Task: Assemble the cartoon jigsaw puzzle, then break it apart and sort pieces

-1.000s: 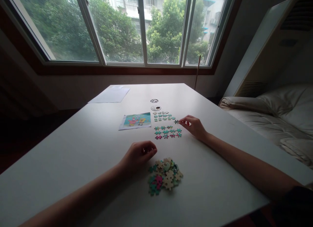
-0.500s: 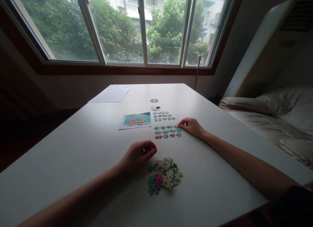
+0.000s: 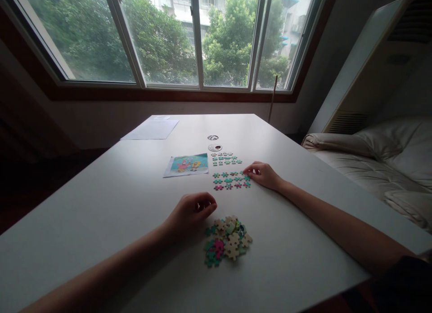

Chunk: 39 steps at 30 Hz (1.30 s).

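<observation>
My right hand (image 3: 260, 173) is at the right end of a row of laid-out jigsaw pieces (image 3: 228, 181). Its thumb and forefinger pinch a small greenish jigsaw piece (image 3: 243, 172) at the table surface. Beyond lies another group of pieces (image 3: 224, 159), also in short rows. My left hand (image 3: 194, 209) rests on the table with curled fingers, thumb and forefinger close together; whatever may be inside is hidden. Just to its right and nearer me is a heap of loose jigsaw pieces (image 3: 231, 241), teal, pink and bare wood-coloured.
A cartoon picture sheet (image 3: 189, 164) lies left of the rows. Two round flat items (image 3: 215, 147) sit beyond them on the white table (image 3: 101, 205). White paper (image 3: 151, 129) lies at the far left corner. A pale sofa (image 3: 357, 164) stands at the right.
My right fingertips have shifted very slightly left, and the piece under them looks greener than before. The left hand and the heap stay as they were.
</observation>
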Each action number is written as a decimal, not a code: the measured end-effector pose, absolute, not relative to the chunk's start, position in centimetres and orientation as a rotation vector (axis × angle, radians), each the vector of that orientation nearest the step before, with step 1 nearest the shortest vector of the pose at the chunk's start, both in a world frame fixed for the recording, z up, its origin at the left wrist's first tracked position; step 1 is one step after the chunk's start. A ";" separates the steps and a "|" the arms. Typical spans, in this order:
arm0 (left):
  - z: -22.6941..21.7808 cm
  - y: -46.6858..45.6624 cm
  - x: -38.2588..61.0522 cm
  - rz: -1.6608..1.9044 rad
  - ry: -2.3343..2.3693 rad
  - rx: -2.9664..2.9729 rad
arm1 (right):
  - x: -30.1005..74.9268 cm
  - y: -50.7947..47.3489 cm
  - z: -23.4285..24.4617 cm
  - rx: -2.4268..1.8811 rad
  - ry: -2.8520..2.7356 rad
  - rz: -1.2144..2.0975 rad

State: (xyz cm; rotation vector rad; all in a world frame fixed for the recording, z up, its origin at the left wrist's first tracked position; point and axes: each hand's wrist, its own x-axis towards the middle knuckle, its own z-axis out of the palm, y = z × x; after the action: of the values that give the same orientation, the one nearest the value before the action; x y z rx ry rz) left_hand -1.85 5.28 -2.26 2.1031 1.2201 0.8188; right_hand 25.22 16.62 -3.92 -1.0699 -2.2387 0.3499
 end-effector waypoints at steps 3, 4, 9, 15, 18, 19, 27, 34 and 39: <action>-2.2 5.3 -1.8 0.825 1.221 2.111 | 25.2 16.6 -4.0 -1.070 -2.241 0.345; -2.1 5.3 -1.8 0.827 1.220 2.113 | 25.2 16.6 -3.9 -1.076 -2.240 0.343; -2.0 5.2 -1.8 0.836 1.218 2.116 | 25.1 16.5 -3.9 -1.098 -2.233 0.342; -2.2 5.3 -1.9 0.823 1.221 2.106 | 25.1 16.4 -3.7 -1.121 -2.191 0.346; -2.1 5.2 -1.8 0.830 1.234 2.102 | 25.0 15.9 -3.1 -1.136 -2.145 0.363; -2.0 5.2 -1.8 0.829 1.236 2.099 | 24.8 15.5 -2.7 -1.119 -2.155 0.387; -2.0 5.0 -1.8 0.803 1.259 2.096 | 22.5 9.7 0.7 -0.670 -2.610 0.875; -1.7 5.0 -1.3 0.746 1.283 2.105 | 21.4 8.4 1.1 -0.632 -2.744 0.936; -1.3 5.0 -0.5 0.762 1.274 2.113 | 20.7 8.3 1.3 -0.693 -2.766 0.965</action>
State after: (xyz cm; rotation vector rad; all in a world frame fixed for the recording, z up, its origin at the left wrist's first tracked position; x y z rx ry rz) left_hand -0.50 5.01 -1.26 2.1130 1.2739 0.7622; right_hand 20.68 8.35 1.33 -0.6925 -2.7662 0.9650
